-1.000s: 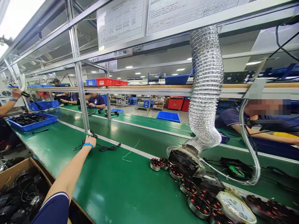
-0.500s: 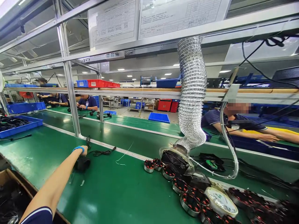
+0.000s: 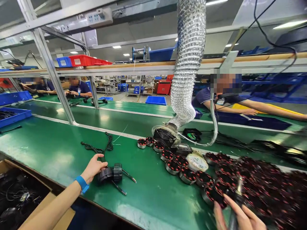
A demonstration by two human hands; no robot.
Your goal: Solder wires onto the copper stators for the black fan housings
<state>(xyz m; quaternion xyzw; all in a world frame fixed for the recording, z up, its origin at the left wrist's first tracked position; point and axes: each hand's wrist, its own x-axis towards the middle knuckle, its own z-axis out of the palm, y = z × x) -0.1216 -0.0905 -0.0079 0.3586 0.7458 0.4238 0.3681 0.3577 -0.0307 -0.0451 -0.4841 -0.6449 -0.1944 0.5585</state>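
Near the bottom edge, the right hand (image 3: 240, 214) is cut off by the frame; its fingers close around a slim dark tool (image 3: 238, 195), which stands upright, and its exact kind cannot be determined. The hand is directly over a dense mass of round steel-rimmed parts (image 3: 173, 167) with red and black tops, which cover the right of the green workbench (image 3: 57, 159). The left hand (image 3: 94, 167), with a blue wristband (image 3: 82, 184), is narrowly open, its fingers lying against a black cylindrical unit (image 3: 110, 175) on the bench. Two thin rods (image 3: 126, 176) project from that unit, and a black cable (image 3: 96, 147) lies coiled just beyond it. A cardboard box (image 3: 35, 199) holding black cables sits at the near left bench edge. A round dial (image 3: 197, 162) lies among the steel-rimmed parts, near a fan-faced extraction hood (image 3: 165, 137) on a foil duct (image 3: 185, 70). Farther off, a co-worker (image 3: 216, 99) reaches across a neighbouring bench, and other workers sit beyond a blue tray (image 3: 14, 116).
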